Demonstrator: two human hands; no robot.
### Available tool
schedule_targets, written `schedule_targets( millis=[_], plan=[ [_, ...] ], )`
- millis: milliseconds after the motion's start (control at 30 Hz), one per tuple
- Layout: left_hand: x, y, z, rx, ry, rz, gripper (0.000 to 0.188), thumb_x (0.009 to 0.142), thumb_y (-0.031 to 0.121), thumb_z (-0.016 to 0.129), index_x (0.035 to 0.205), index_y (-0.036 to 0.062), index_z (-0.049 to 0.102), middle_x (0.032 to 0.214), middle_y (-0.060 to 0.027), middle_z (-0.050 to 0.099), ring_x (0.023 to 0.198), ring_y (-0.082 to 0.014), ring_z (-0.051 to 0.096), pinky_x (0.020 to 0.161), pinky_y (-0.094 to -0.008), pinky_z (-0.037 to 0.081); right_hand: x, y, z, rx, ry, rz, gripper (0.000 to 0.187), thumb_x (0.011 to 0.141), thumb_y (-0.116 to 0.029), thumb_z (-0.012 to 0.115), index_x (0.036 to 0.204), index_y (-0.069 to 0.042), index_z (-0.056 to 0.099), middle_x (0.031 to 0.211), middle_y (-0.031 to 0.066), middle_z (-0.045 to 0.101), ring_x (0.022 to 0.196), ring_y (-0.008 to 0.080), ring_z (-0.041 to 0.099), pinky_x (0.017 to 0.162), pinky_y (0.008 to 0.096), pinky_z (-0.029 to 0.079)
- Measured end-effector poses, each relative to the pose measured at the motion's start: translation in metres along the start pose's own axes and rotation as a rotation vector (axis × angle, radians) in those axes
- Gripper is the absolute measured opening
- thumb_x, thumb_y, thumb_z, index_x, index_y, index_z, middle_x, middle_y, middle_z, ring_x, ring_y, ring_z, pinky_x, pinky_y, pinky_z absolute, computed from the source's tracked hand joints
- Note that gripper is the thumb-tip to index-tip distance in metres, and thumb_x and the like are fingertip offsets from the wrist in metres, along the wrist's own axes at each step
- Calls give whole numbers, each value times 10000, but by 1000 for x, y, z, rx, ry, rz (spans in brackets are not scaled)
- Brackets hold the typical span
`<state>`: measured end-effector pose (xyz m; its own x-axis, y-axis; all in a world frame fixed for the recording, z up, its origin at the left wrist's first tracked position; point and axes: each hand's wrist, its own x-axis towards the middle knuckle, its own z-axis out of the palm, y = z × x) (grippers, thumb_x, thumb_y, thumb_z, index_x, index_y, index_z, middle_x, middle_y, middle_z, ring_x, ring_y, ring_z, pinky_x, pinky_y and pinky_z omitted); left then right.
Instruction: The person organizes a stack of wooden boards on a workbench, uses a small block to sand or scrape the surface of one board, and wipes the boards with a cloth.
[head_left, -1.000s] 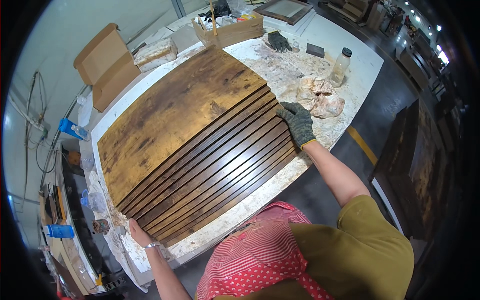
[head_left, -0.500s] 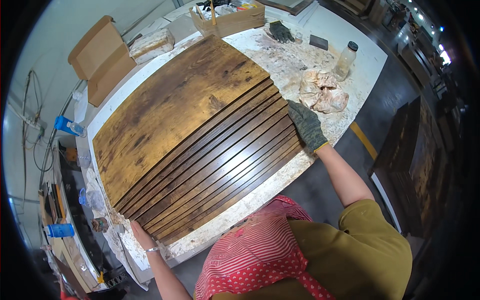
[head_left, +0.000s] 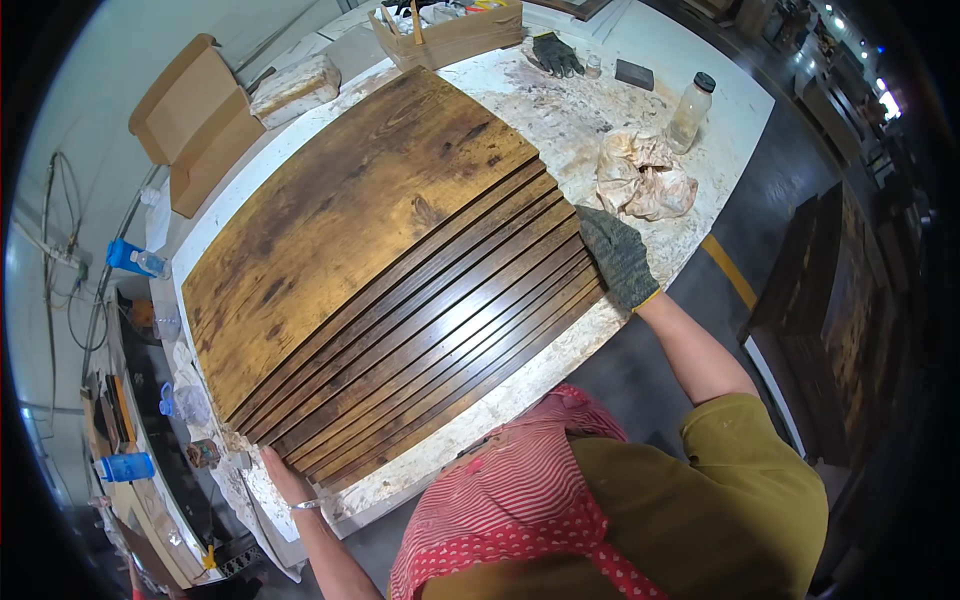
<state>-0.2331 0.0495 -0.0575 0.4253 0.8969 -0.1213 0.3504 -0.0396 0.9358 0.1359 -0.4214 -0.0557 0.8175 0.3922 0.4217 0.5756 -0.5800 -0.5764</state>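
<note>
A fanned stack of brown wood-grain boards (head_left: 350,220) lies slanted on the white worktable, overlapping so that the nearer ones show only as strips. My right hand (head_left: 618,258), in a dark grey knitted glove with a yellow cuff edge, grips the right end of the nearer boards. At their lower left end is my left hand (head_left: 283,476), bare with a bracelet at the wrist; it holds the ends of the boards, its fingers partly hidden by them. A crumpled, stained cloth (head_left: 648,180) lies just beyond my right hand.
The stained worktable (head_left: 575,125) carries a lidded jar (head_left: 690,115), a dark block (head_left: 634,75), a loose glove (head_left: 556,55) and a cardboard box (head_left: 455,38) of supplies. An open carton (head_left: 205,130) stands at far left. Dark boards (head_left: 835,320) are stacked off the table at right.
Both hands stay at the ends of the boards. My right hand has shifted slightly nearer to me along the edge. The boards look nearly unmoved, with a small shift of the whole view.
</note>
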Motion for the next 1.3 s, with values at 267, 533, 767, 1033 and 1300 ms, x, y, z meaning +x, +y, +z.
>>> schedule_targets(
  millis=[267,533,767,1033,1300],
  plan=[
    [-4,-19,-13,-37,-56,12,591,948,406,378,1319,-52,342,1290,-144,430,1153,-233,407,992,-310,282,1,-18,-13,288,-88,308,489,839,-278,611,1229,-2,508,1192,180,563,1115,255,528,948,325,392],
    [-30,-6,1,-183,-92,28,284,937,216,463,1137,15,482,942,-17,523,791,-108,434,706,-243,366,-2,-17,-8,435,-63,503,425,784,-228,675,1130,3,590,1086,145,623,989,191,574,885,289,429],
    [-23,-16,-3,-219,-96,53,321,935,210,477,1183,7,486,1037,-32,540,889,-121,461,789,-242,368,-8,-24,8,563,175,636,265,789,-199,678,974,-10,654,926,81,646,864,155,575,815,279,441],
    [-24,-17,-2,-294,-165,53,283,938,212,490,1165,43,497,1088,-45,564,984,-140,517,845,-283,408,-13,-16,12,556,212,614,275,799,-201,673,994,-10,635,932,59,635,857,142,566,811,268,440],
    [-39,-37,-10,-156,-154,8,361,927,184,506,1250,36,446,1085,-37,557,973,-121,514,820,-266,418,-23,-3,4,511,38,512,369,793,-147,673,1117,9,592,1087,85,598,964,159,543,869,267,427]
  ],
)
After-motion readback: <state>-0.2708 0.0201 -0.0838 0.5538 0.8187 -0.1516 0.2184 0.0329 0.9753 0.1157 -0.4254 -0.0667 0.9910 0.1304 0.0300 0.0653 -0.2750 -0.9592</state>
